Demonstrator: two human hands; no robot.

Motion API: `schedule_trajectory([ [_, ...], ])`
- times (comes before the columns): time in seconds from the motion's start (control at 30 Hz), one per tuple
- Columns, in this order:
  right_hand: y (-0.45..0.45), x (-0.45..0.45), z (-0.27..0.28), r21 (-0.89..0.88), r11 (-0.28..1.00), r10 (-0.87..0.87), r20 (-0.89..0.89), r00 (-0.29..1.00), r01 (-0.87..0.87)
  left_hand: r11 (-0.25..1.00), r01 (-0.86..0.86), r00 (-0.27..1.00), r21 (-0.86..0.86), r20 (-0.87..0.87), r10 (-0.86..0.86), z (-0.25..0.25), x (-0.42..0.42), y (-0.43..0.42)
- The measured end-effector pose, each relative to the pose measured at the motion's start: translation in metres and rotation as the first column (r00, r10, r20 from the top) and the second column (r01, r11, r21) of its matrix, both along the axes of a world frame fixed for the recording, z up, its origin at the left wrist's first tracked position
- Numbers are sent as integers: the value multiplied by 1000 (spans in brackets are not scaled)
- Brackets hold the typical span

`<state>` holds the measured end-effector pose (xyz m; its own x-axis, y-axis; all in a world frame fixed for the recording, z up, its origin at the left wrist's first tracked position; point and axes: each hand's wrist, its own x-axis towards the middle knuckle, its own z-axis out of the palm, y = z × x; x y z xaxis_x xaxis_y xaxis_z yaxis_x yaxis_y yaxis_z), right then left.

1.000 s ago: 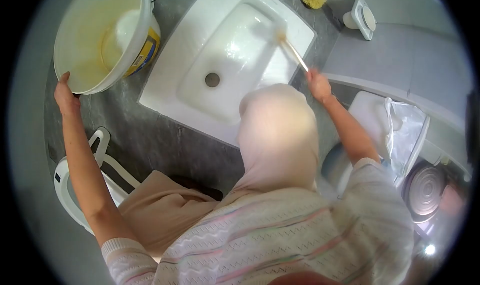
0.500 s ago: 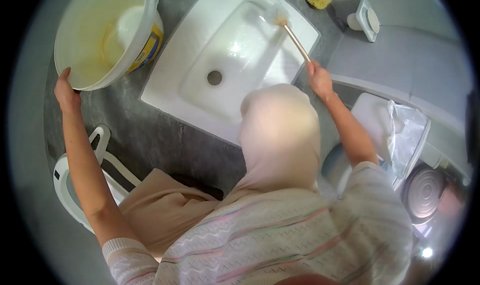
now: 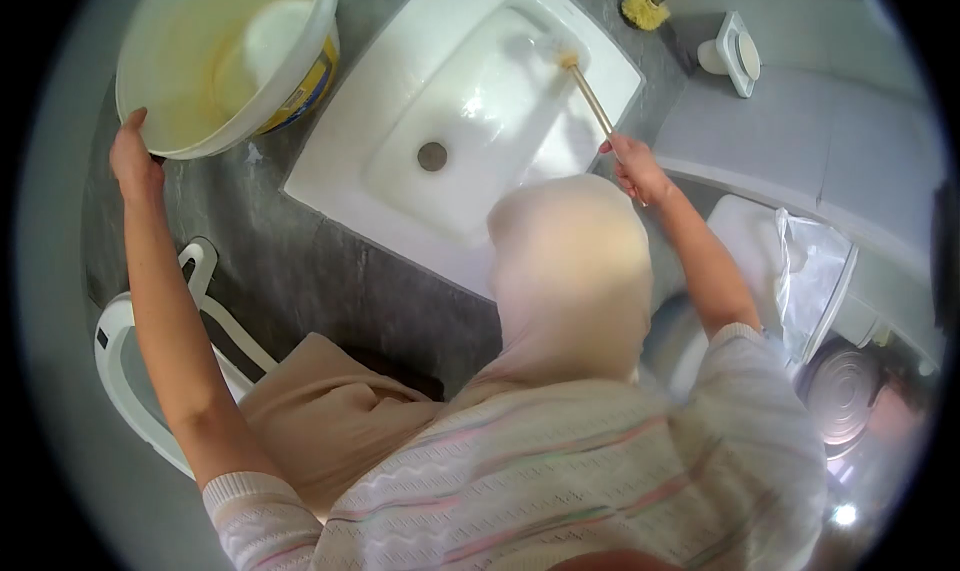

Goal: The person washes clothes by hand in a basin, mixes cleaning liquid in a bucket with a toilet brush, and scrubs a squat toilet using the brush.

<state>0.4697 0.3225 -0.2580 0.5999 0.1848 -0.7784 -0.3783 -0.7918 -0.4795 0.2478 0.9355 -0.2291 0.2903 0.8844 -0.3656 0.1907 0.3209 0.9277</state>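
Observation:
My left hand (image 3: 137, 159) grips the near rim of a large white bucket (image 3: 240, 121), which stands tilted on the grey floor, its inside stained yellowish. In my right hand (image 3: 637, 171) is the handle of a scrubbing brush (image 3: 592, 99), fingers wrapped round it. The brush's tan head touches the far right part of a white shower tray (image 3: 340, 161), set into the floor. Wet, shiny patches show in the tray round its drain (image 3: 432, 157). My bent knee (image 3: 570, 261) covers the tray's near right edge.
A yellow-bristled brush (image 3: 644, 11) rests at the far right, near a white drain fitting (image 3: 737, 55). To my right is a white bin (image 3: 745, 236) with a plastic bag (image 3: 812, 276). A white plastic frame (image 3: 115, 346) lies under my left arm.
The brush head has shifted slightly down and to the right in the tray. My right hand has turned and lowered a little. The bucket sits slightly further right in view.

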Motion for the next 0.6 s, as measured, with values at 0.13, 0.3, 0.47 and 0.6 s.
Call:
schedule_trajectory([
  [0.13,55,0,35,194,925,-170,-556,814,326,1000,-6,999,15,52,5,2,5,-4],
  [0.3,93,-3,49,337,856,-6,-752,659,392,997,-81,997,-12,2,81,12,6,-18],
  [0.47,116,-11,87,313,873,77,-845,529,374,968,-250,967,10,-40,250,44,-11,-42],
  [0.6,117,-23,118,341,869,118,-847,518,360,945,-326,941,11,-95,325,48,-41,-58],
])
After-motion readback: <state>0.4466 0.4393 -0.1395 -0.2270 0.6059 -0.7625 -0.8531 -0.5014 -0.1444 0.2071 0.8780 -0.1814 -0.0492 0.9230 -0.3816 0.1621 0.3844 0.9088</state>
